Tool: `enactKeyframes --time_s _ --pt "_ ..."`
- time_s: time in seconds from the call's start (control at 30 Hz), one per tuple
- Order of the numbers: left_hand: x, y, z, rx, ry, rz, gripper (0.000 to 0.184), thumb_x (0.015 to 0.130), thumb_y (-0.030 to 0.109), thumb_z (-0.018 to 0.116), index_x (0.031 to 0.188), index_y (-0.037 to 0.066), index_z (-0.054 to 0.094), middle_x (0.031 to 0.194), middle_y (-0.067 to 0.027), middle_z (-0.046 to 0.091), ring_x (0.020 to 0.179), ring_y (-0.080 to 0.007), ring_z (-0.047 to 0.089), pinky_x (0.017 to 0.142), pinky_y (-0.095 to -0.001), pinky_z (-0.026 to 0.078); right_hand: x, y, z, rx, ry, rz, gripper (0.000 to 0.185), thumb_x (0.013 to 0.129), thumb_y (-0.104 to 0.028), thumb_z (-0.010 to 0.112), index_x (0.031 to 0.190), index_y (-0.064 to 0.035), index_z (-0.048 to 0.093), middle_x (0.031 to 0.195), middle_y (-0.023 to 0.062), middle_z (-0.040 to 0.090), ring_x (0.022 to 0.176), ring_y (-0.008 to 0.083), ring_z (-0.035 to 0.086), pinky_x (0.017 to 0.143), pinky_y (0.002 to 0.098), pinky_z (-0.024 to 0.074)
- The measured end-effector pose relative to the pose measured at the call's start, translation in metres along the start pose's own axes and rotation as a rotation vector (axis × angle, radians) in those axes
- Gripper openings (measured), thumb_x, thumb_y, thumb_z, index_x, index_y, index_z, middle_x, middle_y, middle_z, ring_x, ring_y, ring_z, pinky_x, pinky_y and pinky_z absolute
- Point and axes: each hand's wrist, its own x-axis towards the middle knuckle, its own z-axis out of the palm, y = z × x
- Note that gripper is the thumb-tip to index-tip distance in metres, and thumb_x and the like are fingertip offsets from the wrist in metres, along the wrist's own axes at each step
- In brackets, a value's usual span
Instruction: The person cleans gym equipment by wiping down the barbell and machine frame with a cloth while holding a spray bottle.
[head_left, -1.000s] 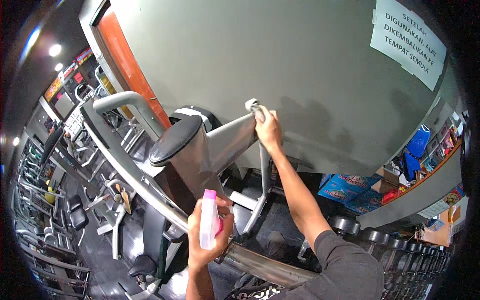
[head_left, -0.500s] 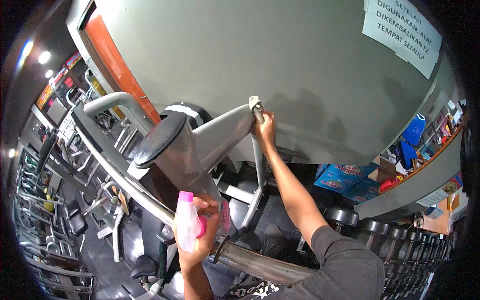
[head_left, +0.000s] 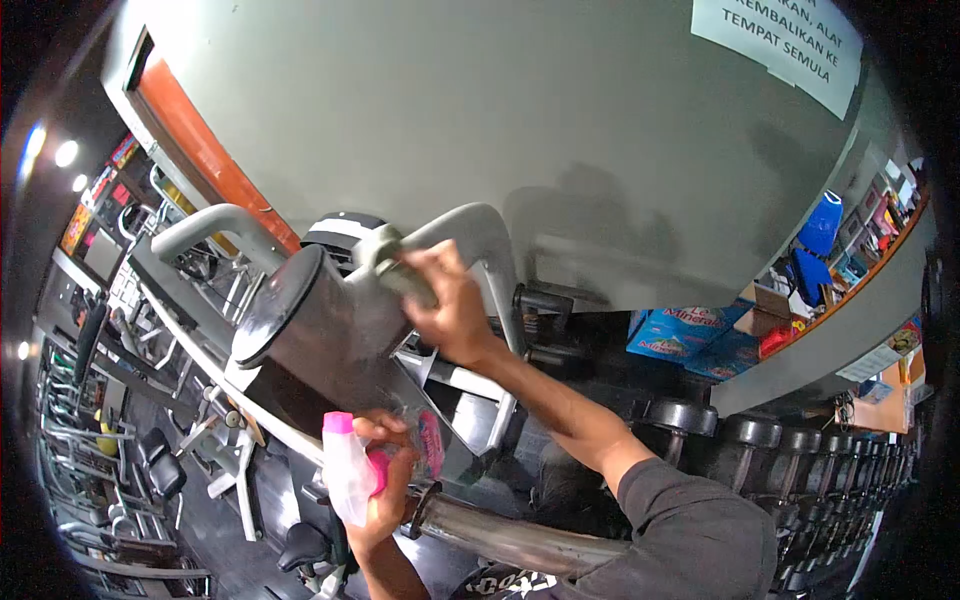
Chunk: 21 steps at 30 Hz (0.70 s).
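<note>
My left hand [head_left: 388,500] is closed around a spray bottle [head_left: 345,478] with a pink nozzle tip and pink trigger. Part of its clear body shows behind my fingers. My right hand [head_left: 455,310], slightly blurred, grips a grey-green cloth [head_left: 385,262] near the grey tubular arm [head_left: 470,222] of a gym machine. Whether the cloth touches the frame I cannot tell. Just left of it is the machine's round-ended dark pad [head_left: 290,305].
Dumbbells [head_left: 755,435] line a rack on the right. Blue cartons [head_left: 675,335] sit by the grey wall [head_left: 400,110], beside a curved counter [head_left: 820,340]. More gym machines [head_left: 235,455] fill the left. A rusty metal tube [head_left: 515,530] crosses low in front of me.
My right hand has moved the cloth left and down from the bend of the machine's arm towards the pad. My left hand still holds the spray bottle. The view has shifted slightly.
</note>
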Motion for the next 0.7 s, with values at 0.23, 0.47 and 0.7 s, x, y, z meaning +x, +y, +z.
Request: enactKeyframes --time_s 0.23,0.47,0.7 --pt "0.0 0.0 0.001 -0.032 0.049 0.003 0.039 0.075 -0.01 0.06 0.108 0.005 0.046 0.102 -0.0141 0.055 0.082 -0.0172 0.058 0.07 -0.0294 0.049 -0.009 0.019 -0.014 -0.131 -0.076 -0.019 0.048 0.067 0.003 0.063 0.113 -0.0114 0.058 0.105 0.0139 0.053 0.09 0.0342 0.06 0.073 0.0399 0.0507" --pt "0.004 0.0 -0.003 0.047 0.002 0.003 0.039 0.076 -0.01 0.06 0.108 0.006 0.045 0.101 -0.0144 0.056 0.078 -0.0175 0.06 0.069 -0.0291 0.05 -0.016 0.178 -0.014 -0.138 0.192 0.537 0.037 0.086 -0.017 0.06 0.118 -0.001 0.049 0.103 0.0221 0.056 0.101 0.0387 0.056 0.087 0.045 0.0437" --pt "0.004 0.0 -0.004 0.04 0.008 -0.005 0.038 0.077 -0.01 0.06 0.108 0.005 0.045 0.102 -0.0149 0.056 0.079 -0.0178 0.059 0.072 -0.03 0.048 -0.087 0.08 0.054 -0.12 0.298 0.177 0.036 0.091 -0.021 0.053 0.114 0.0041 0.043 0.103 0.0251 0.045 0.098 0.0412 0.047 0.085 0.0469 0.0373"
